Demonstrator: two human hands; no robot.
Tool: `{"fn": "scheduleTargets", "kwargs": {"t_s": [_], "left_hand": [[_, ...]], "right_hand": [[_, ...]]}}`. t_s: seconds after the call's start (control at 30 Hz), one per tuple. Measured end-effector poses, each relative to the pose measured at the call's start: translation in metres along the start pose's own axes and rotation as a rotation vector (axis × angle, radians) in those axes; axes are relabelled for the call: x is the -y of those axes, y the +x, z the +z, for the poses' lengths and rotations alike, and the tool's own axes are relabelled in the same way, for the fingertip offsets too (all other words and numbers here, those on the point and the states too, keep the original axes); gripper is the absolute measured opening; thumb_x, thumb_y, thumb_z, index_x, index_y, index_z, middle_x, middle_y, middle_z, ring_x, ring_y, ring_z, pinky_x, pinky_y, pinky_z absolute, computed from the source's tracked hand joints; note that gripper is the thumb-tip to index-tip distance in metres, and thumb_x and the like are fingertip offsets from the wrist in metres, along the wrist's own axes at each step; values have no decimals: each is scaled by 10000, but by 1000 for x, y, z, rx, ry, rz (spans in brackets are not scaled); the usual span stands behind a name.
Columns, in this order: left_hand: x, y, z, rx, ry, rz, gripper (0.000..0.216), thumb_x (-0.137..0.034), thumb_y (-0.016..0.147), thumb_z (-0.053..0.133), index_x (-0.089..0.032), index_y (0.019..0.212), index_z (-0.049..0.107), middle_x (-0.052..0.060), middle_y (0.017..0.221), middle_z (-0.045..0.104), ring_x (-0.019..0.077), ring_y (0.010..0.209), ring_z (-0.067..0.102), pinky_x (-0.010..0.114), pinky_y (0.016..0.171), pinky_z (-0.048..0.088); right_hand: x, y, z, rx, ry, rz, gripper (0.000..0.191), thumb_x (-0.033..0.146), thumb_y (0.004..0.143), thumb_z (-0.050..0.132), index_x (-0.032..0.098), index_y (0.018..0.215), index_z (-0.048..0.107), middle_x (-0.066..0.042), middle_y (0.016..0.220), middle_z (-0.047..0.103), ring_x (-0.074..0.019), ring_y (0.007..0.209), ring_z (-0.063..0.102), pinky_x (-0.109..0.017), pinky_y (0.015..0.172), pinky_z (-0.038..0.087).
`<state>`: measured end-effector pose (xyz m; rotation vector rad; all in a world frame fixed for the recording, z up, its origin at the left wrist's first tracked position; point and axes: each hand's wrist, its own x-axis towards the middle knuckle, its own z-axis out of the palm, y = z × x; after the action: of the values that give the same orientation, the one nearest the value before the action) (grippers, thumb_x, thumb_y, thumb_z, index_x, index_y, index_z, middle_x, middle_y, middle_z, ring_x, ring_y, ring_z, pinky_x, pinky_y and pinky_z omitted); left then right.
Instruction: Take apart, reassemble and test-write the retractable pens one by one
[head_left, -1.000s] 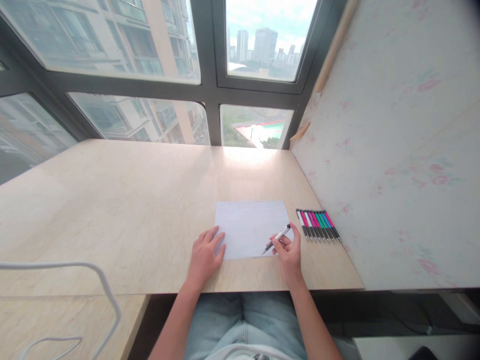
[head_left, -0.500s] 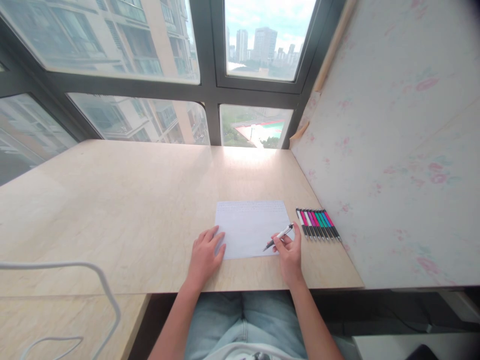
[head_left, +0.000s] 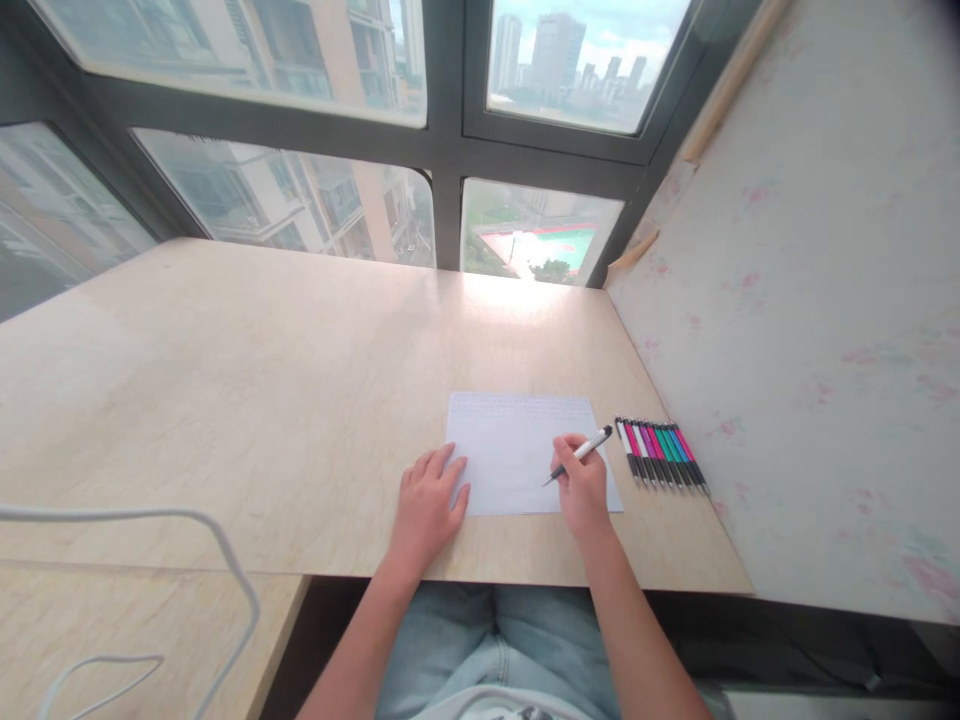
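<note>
A white sheet of paper [head_left: 510, 455] lies on the table in front of me, with lines of small writing along its top edge. My left hand [head_left: 429, 500] rests flat at the sheet's left edge, fingers spread, holding nothing. In my right hand [head_left: 583, 490] is a white pen [head_left: 592, 443] with a dark grip, pinched between thumb and fingers. The pen slants, its tip down over the right part of the sheet; whether it touches the paper I cannot tell. Right of the sheet, a row of colourful pens [head_left: 660, 455] lies side by side.
The pale table [head_left: 262, 400] reaches back to the windows [head_left: 536, 235]. A flower-patterned wall [head_left: 825, 330] bounds it on the right. A white cable [head_left: 225, 550] loops over the lower left, above a second, lower surface [head_left: 135, 620].
My right hand has turned the pen into a writing grip, where before the fingers were looser around it. The left hand stays on the paper's edge. The whole view has shifted and tilted slightly.
</note>
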<state>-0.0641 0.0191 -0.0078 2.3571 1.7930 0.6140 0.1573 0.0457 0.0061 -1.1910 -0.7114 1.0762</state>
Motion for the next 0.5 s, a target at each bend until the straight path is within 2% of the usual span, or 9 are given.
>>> {"fn": "scheduleTargets", "kwargs": {"t_s": [0.07, 0.13, 0.2, 0.27, 0.33, 0.37, 0.43, 0.5], "left_hand": [[0, -1, 0, 3, -10, -1, 323, -273, 885, 521, -221, 1192, 608, 124, 1348, 553, 323, 1202, 478, 497, 947, 412], [-1, -2, -2, 12, -26, 7, 330, -286, 878, 541, -227, 1198, 598, 126, 1340, 551, 324, 1213, 465, 502, 958, 400], [-2, -3, -4, 17, -52, 11, 340, -302, 869, 563, -223, 1198, 590, 132, 1319, 552, 322, 1211, 464, 500, 958, 398], [-3, -3, -6, 32, -79, -2, 357, -316, 857, 587, -217, 1199, 581, 135, 1278, 564, 321, 1202, 465, 492, 945, 404], [-5, -3, -8, 47, -99, -19, 374, -320, 838, 615, -212, 1194, 576, 133, 1263, 562, 324, 1202, 463, 486, 942, 402], [-6, -2, -9, 57, -109, -24, 377, -318, 834, 623, -215, 1193, 575, 131, 1265, 558, 324, 1203, 462, 483, 945, 399], [-7, -2, -11, 60, -125, -36, 378, -301, 823, 635, -219, 1187, 574, 131, 1261, 555, 325, 1204, 462, 482, 943, 397], [-7, -1, -11, 69, -142, -50, 361, -289, 823, 632, -225, 1175, 578, 128, 1270, 550, 323, 1210, 462, 483, 946, 394]], "right_hand": [[-4, 13, 26, 74, -39, -4, 293, 445, 759, 713, 181, 798, 592, 104, 465, 365, -60, 386, 324, -183, 376, 251], [-11, 23, 51, 201, -197, -45, 298, 468, 825, 633, 171, 806, 634, 73, 471, 441, -75, 395, 388, -192, 388, 307], [-19, 28, 72, 331, -355, -116, 332, 479, 874, 557, 170, 858, 676, 11, 568, 579, -108, 479, 512, -210, 442, 403], [-26, 31, 86, 406, -462, -198, 337, 472, 891, 526, 181, 909, 695, -48, 757, 681, -147, 620, 611, -236, 515, 475], [-32, 31, 93, 418, -548, -281, 300, 446, 884, 543, 189, 902, 697, -70, 869, 706, -173, 721, 649, -262, 590, 508], [-35, 31, 95, 413, -591, -314, 277, 429, 880, 555, 189, 876, 694, -67, 853, 709, -177, 727, 654, -270, 620, 510], [-40, 31, 96, 387, -670, -338, 266, 402, 889, 545, 186, 801, 674, -37, 713, 693, -165, 648, 641, -268, 631, 494], [-43, 31, 96, 344, -743, -333, 315, 387, 910, 505, 184, 711, 640, -1, 577, 637, -139, 536, 588, -251, 579, 454]]}}
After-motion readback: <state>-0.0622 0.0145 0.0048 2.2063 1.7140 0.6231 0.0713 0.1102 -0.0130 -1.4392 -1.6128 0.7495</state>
